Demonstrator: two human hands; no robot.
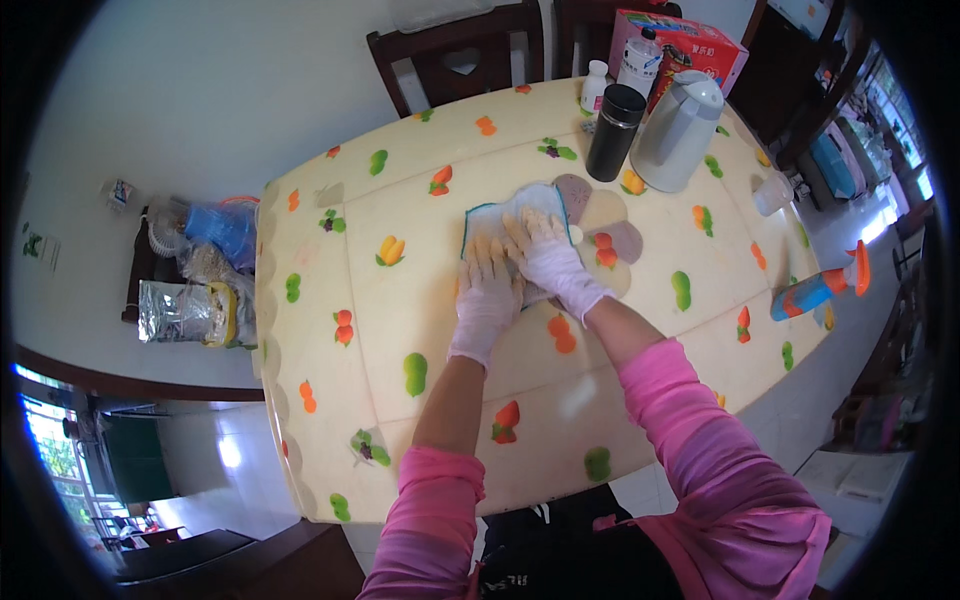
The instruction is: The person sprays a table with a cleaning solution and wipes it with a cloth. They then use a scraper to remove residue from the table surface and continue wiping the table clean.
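A pale cleaning cloth [486,216] with teal edging lies on a cream table cover [300,345] printed with fruit, near the table's middle. My left hand [486,296], in a thin whitish glove, presses flat on the cloth's near left part. Gloved the same way, my right hand [551,259] rests palm down on its right part, fingers spread and pointing away from me. Both hands sit side by side, their fingers almost touching. They hide much of the cloth. Just right of it shows a flower-shaped print of mauve and beige petals [619,240].
At the far right stand a black tumbler [615,135], a grey jug [679,135], a white bottle [595,86], a clear bottle [640,64] and a red box [697,52]. A plastic cup [772,193] and a blue-orange spray bottle [814,292] are along the right edge. Chairs [461,60] stand behind.
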